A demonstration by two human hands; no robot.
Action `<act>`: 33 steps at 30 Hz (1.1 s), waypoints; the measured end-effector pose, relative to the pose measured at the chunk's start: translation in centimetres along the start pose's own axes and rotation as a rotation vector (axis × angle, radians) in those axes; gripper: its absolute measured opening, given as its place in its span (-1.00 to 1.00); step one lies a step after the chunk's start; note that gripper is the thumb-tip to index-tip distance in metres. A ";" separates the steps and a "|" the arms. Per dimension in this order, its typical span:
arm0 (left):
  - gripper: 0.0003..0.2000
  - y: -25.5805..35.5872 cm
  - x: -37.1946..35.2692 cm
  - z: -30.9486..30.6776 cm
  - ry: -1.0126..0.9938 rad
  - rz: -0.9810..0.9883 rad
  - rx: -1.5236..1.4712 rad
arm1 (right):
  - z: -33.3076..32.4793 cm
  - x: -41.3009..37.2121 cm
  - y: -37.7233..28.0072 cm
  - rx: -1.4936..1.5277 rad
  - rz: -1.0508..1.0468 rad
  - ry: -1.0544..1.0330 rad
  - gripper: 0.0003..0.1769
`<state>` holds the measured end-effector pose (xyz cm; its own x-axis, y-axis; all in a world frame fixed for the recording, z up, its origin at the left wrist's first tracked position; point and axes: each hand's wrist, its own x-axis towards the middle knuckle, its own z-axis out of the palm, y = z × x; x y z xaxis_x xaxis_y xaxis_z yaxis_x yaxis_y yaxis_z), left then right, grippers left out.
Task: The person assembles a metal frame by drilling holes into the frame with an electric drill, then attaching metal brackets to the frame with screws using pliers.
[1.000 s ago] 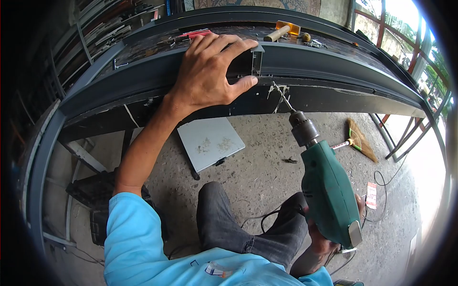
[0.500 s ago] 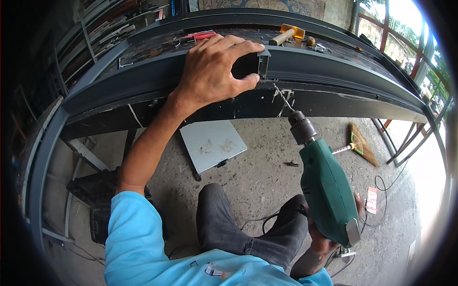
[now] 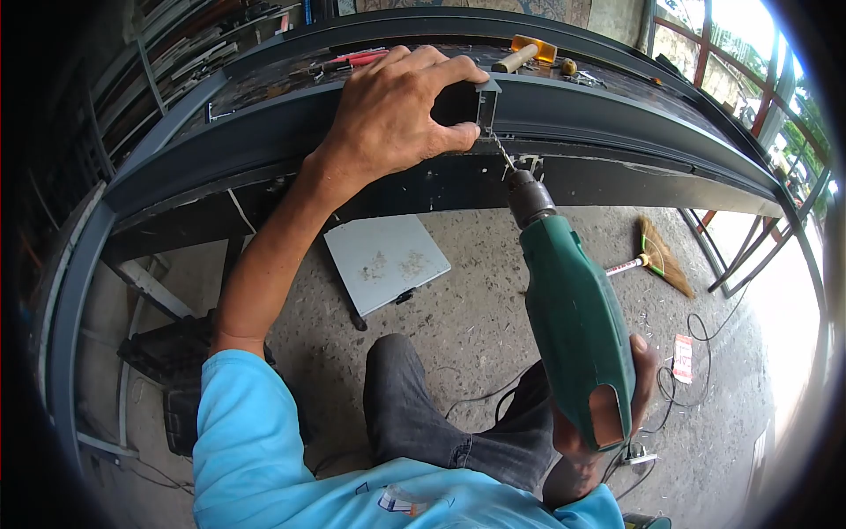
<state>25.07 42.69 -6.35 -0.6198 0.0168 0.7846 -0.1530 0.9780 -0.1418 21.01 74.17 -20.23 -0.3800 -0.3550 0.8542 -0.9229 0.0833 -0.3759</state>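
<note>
My left hand (image 3: 388, 110) pinches a short piece of metal profile (image 3: 487, 104) between thumb and fingers, upright against a long dark grey metal frame bar (image 3: 582, 116). From the lower right, my right hand (image 3: 582, 445) grips a green power drill (image 3: 577, 317) by its handle, mostly hidden under the body. The drill's chuck (image 3: 531, 198) points up and left. Its thin bit (image 3: 502, 152) reaches the bottom edge of the short profile, close by my left thumb tip.
Behind the bar, a mallet (image 3: 515, 59) and red-handled tool (image 3: 361, 58) lie on the dark bench. Below are a pale flat panel (image 3: 388, 263), a broom (image 3: 663, 256), cables and a red-white label (image 3: 683, 357) on the floor. Metal stock (image 3: 211, 44) fills a rack at upper left.
The drill has moved up and left, bringing its bit from below the bar to the short profile's lower edge. My left hand keeps its hold in nearly the same place.
</note>
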 end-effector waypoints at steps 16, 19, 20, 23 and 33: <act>-0.54 -0.1 0.7 -0.2 -0.049 0.008 0.023 | 0.9 2.2 -3.3 0.242 0.027 -0.075 -0.24; -0.54 -0.1 0.6 0.0 -0.038 0.007 0.023 | 0.9 2.5 -3.4 0.287 0.076 -0.084 -0.25; -0.54 -0.2 0.6 0.0 -0.040 0.006 0.022 | 1.0 2.6 -3.4 0.286 0.090 -0.106 -0.24; -0.55 -0.2 0.7 0.0 -0.044 0.011 0.028 | 1.3 2.9 -3.4 0.328 0.107 -0.094 -0.25; -0.55 0.0 1.2 -0.4 -0.081 0.003 0.003 | 1.2 4.8 -3.6 0.113 -0.011 -0.102 -0.27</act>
<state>24.67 42.81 -5.18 -0.6807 0.0023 0.7326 -0.1535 0.9773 -0.1458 22.55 71.10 -15.24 -0.3564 -0.4486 0.8196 -0.9119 -0.0243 -0.4098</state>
